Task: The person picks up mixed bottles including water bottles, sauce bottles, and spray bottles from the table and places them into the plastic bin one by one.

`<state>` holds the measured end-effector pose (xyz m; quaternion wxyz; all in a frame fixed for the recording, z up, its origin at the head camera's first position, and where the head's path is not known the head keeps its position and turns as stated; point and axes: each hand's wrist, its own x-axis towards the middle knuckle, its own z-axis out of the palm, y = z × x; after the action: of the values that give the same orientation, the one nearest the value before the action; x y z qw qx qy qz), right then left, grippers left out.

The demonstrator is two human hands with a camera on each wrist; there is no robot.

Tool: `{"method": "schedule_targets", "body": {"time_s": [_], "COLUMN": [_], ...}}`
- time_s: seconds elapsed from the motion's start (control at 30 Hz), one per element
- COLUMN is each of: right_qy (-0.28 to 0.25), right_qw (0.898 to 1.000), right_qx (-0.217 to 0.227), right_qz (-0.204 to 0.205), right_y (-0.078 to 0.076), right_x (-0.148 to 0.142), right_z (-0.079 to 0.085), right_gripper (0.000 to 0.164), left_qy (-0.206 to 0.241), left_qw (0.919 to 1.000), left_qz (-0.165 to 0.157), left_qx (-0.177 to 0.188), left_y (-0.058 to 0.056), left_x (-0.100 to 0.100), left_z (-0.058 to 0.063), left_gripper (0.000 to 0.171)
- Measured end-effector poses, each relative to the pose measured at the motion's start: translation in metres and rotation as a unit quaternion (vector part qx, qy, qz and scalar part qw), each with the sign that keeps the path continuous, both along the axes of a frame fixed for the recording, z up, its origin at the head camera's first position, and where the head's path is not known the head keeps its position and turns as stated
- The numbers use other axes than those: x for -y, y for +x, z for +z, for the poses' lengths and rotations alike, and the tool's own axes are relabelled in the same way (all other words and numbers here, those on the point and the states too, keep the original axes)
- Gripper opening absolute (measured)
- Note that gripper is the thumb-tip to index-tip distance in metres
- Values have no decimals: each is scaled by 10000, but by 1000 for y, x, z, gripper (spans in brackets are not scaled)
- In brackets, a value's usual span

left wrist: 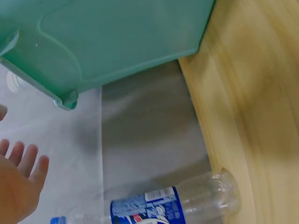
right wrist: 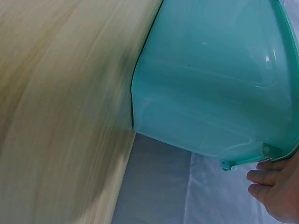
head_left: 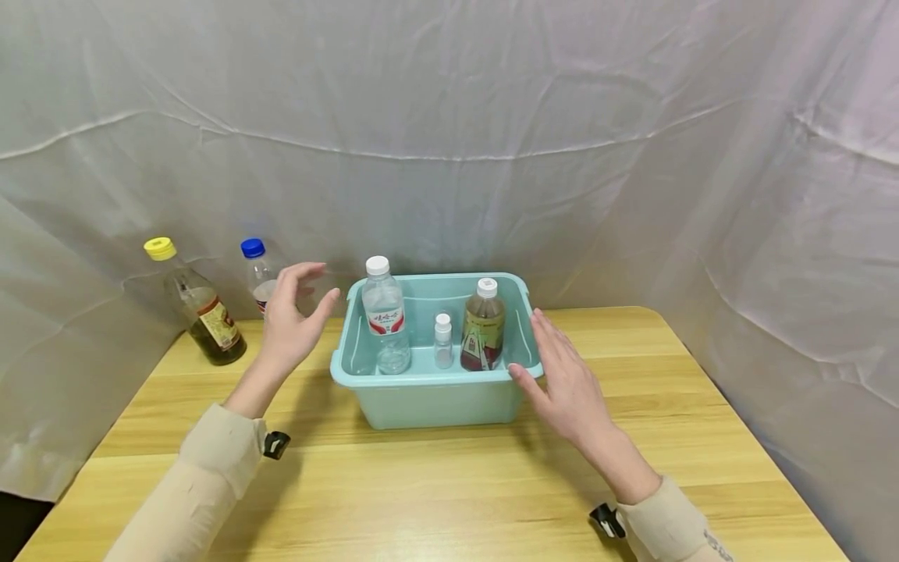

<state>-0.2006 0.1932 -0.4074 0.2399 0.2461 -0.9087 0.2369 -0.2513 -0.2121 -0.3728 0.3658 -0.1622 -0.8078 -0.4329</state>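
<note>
A light teal plastic basin stands on the table, with three bottles upright inside. At its left is a clear water bottle with a white cap, in the middle a small clear bottle, and at its right a bottle of dark drink. My left hand hovers left of the basin, thumb and fingers spread, holding nothing; it partly hides a blue-capped bottle. My right hand is at the basin's right rim, fingers extended along the outside and thumb by the front corner.
A yellow-capped bottle of dark liquid stands at the table's back left. In the left wrist view, the blue-capped bottle shows a blue label. A grey cloth hangs behind the wooden table.
</note>
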Motion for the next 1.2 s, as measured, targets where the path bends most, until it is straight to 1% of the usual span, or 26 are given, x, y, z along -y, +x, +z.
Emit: {"method": "schedule_targets", "body": {"time_s": [0.13,0.23,0.4,0.57,0.67,0.8,0.97,1.07,1.2], "right_qy": [-18,-15,5,19,14,-9,-34,-48,-66], "right_qw": [10000,10000,9999,9999,9999,9999,9999,9998,9997], "right_qx": [-2,-26,-93,-127,-135,-143,-137,-153,-189], "right_qz": [0,8,36,60,51,46,65,87,117], "right_y": [0,0,-1,-1,-1,-2,-4,-6,-8], "right_x": [0,0,0,0,0,-1,-2,-2,-3], "right_z": [-1,-1,-1,-1,-1,-2,-4,-5,-6], "right_gripper": [77,78,77,77,77,77,77,77,77], "left_qy": [280,465,666,1031,1246,1477,1478,1375,1151], "left_qw": [9964,9913,9840,9755,9711,9675,9702,9729,9749], "left_qz": [398,741,1307,1647,1814,1966,1909,1861,1889], "left_qx": [-696,-980,-1010,-1030,-922,-594,-189,16,259], "left_y": [-1,-2,-7,-13,-15,-19,-25,-27,-30], "left_x": [9,16,30,43,49,57,65,68,69], "left_z": [-4,-6,-12,-17,-18,-20,-25,-27,-29], "left_gripper": [44,45,48,49,49,51,58,63,67]}}
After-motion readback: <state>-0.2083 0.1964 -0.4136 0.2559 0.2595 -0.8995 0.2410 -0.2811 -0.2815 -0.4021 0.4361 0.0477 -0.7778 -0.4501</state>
